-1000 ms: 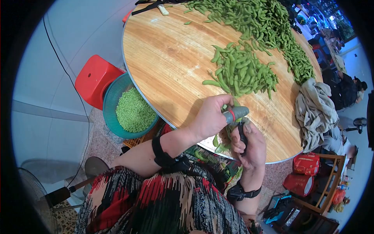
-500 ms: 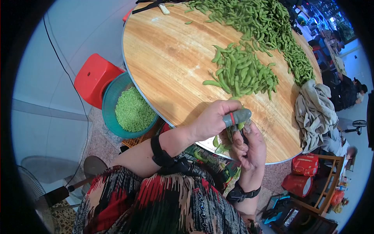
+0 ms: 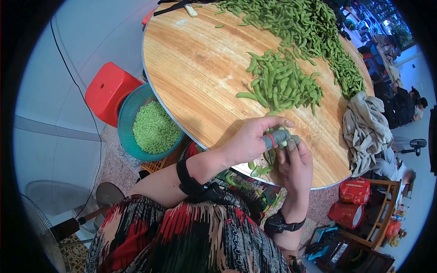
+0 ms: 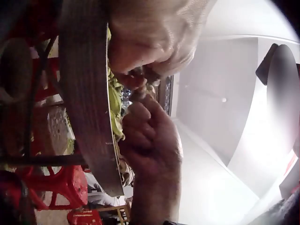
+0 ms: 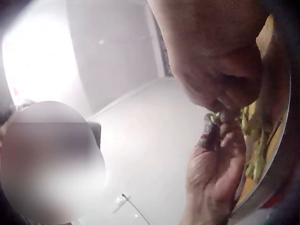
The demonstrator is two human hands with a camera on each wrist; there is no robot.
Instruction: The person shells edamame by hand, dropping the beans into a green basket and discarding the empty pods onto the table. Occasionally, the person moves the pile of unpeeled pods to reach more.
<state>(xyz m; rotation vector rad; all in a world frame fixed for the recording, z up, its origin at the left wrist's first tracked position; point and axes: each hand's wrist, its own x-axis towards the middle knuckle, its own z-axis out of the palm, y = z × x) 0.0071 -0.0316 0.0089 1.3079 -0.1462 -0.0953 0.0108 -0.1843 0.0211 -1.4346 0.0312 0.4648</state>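
Over the near edge of the round table, my left hand (image 3: 243, 142) and right hand (image 3: 298, 168) meet fingertip to fingertip. Between them is a small green soybean pod (image 3: 283, 144), pinched from both sides and mostly covered by the fingers. A grey thumb cover (image 3: 276, 138) with a red band sits on the left thumb, pressed against the pod. The right fingers are curled in, with the thumb at the pod's other end. Several loose pods (image 3: 259, 171) lie at the table edge just below the hands.
A small heap of pods (image 3: 284, 84) lies ahead of the hands, and a large pile (image 3: 291, 20) behind it. A teal basket (image 3: 125, 136) of shelled beans stands left, beside a red stool (image 3: 107, 93). A crumpled grey cloth (image 3: 366, 125) hangs over the right edge.
The hands have drawn closer together, and the left index finger has stretched out over the pod. The right hand has turned a little, its thumb now up against the left thumb cover.
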